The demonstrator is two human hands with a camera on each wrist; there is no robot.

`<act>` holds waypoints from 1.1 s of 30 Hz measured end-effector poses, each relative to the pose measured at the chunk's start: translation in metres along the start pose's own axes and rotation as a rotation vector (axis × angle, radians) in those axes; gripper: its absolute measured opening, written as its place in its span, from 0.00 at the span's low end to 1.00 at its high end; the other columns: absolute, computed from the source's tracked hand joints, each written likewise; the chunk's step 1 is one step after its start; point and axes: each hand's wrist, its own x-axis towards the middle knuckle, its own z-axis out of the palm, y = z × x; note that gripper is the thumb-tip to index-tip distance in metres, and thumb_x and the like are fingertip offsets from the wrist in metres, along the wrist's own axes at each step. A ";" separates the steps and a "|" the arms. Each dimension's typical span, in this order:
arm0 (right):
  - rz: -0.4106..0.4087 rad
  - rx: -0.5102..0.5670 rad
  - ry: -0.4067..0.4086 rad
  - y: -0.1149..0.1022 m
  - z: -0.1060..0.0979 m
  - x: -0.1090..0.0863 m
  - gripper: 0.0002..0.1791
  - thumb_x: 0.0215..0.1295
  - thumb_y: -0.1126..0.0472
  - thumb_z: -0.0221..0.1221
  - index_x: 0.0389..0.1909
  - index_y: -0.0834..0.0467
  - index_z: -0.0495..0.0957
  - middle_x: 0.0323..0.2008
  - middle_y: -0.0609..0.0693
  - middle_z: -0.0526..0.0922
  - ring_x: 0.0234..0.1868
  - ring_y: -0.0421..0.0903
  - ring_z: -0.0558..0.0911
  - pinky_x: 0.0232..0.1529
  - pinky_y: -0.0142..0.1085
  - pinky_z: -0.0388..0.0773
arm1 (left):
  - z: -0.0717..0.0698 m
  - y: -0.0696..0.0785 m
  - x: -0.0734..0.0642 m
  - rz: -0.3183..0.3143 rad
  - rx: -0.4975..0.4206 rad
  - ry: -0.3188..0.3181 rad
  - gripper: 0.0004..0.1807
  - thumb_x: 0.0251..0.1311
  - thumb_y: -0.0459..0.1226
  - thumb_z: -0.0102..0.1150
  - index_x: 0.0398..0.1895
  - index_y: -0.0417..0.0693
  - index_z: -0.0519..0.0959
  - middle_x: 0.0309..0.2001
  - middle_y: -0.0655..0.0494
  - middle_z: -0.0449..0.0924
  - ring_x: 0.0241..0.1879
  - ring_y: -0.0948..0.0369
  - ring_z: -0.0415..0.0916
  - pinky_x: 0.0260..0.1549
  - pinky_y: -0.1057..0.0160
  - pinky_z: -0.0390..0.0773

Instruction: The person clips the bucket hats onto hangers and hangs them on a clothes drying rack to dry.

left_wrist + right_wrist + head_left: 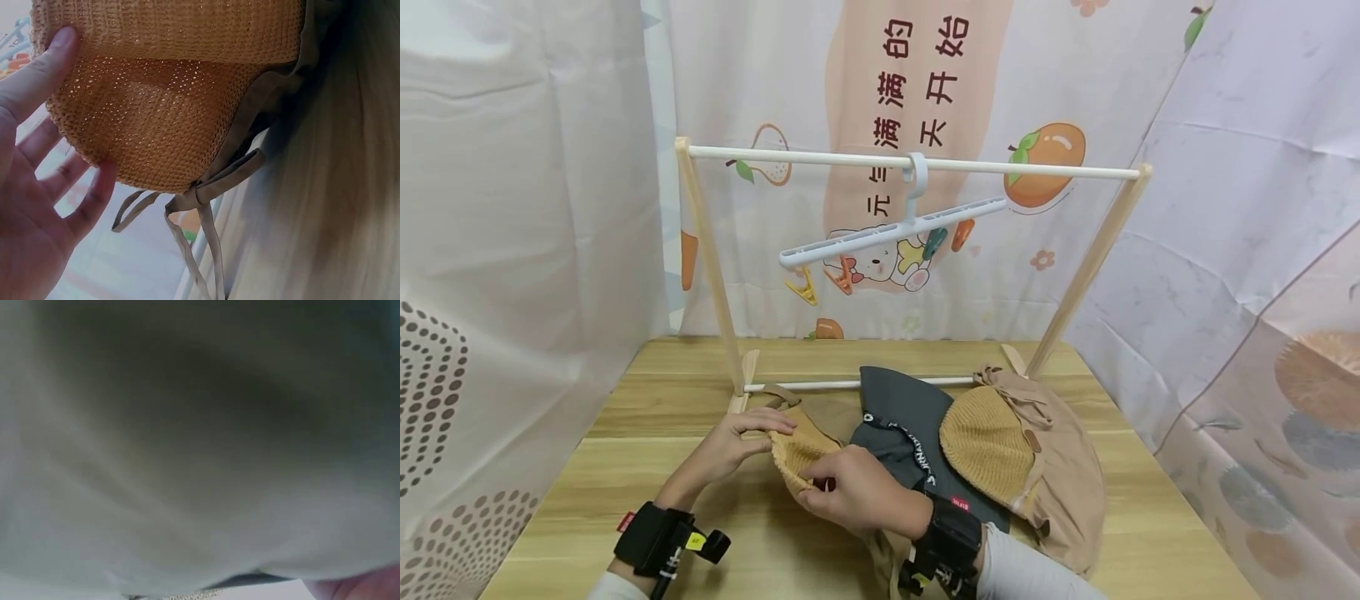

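A hat with a woven yellow straw crown [795, 450] and beige cloth is held up over the table by both hands. My left hand [730, 446] pinches its left edge; in the left wrist view the thumb lies on the straw [156, 119], fingers behind it. A beige ribbon bow [200, 194] hangs from the cloth there. My right hand [861, 492] pinches the near edge of the straw. Blurred beige cloth [187, 487] fills most of the right wrist view. To the right lie a dark grey hat [898, 417] and another straw and beige hat [988, 437].
Behind the hats stands a wooden rack [709, 242] with a white top bar [820, 157]. A light blue hanger [880, 236] hangs tilted from it, carrying a yellow clip [805, 287], orange clips and a teal clip [934, 242]. Curtains [542, 208] surround the wooden table [647, 417].
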 end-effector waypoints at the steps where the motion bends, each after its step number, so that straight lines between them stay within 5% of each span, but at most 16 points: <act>1: -0.001 0.003 0.003 0.000 -0.001 0.000 0.08 0.64 0.61 0.63 0.42 0.55 0.87 0.27 0.45 0.86 0.24 0.24 0.73 0.27 0.16 0.69 | 0.000 0.001 0.001 0.007 0.007 0.010 0.11 0.61 0.32 0.61 0.44 0.51 0.86 0.51 0.55 0.84 0.62 0.81 0.63 0.64 0.39 0.64; 7: -0.027 0.011 0.032 0.001 -0.009 0.000 0.07 0.64 0.61 0.63 0.40 0.57 0.86 0.28 0.47 0.86 0.25 0.26 0.75 0.29 0.17 0.70 | 0.004 0.006 0.009 0.093 0.030 0.089 0.10 0.60 0.30 0.62 0.42 0.48 0.86 0.46 0.55 0.86 0.54 0.73 0.73 0.51 0.69 0.73; 18: -0.047 0.061 0.118 -0.003 -0.026 0.000 0.05 0.63 0.64 0.63 0.37 0.58 0.85 0.24 0.48 0.84 0.23 0.25 0.71 0.27 0.19 0.69 | 0.003 0.023 0.027 0.217 0.030 0.172 0.11 0.56 0.25 0.63 0.39 0.46 0.85 0.41 0.52 0.85 0.45 0.72 0.75 0.43 0.70 0.74; 29: -0.018 0.192 0.172 -0.004 -0.041 0.001 0.05 0.64 0.64 0.62 0.37 0.59 0.86 0.22 0.50 0.84 0.21 0.25 0.73 0.24 0.23 0.74 | -0.004 0.048 0.037 0.097 0.076 0.238 0.07 0.56 0.31 0.66 0.38 0.45 0.86 0.39 0.58 0.83 0.41 0.71 0.74 0.40 0.68 0.75; 33: -0.008 0.205 0.182 -0.007 -0.047 0.000 0.05 0.64 0.63 0.62 0.37 0.59 0.86 0.22 0.50 0.83 0.21 0.26 0.72 0.23 0.24 0.73 | -0.003 0.056 0.039 0.098 0.087 0.284 0.07 0.54 0.30 0.67 0.38 0.43 0.86 0.38 0.60 0.83 0.41 0.71 0.73 0.38 0.70 0.74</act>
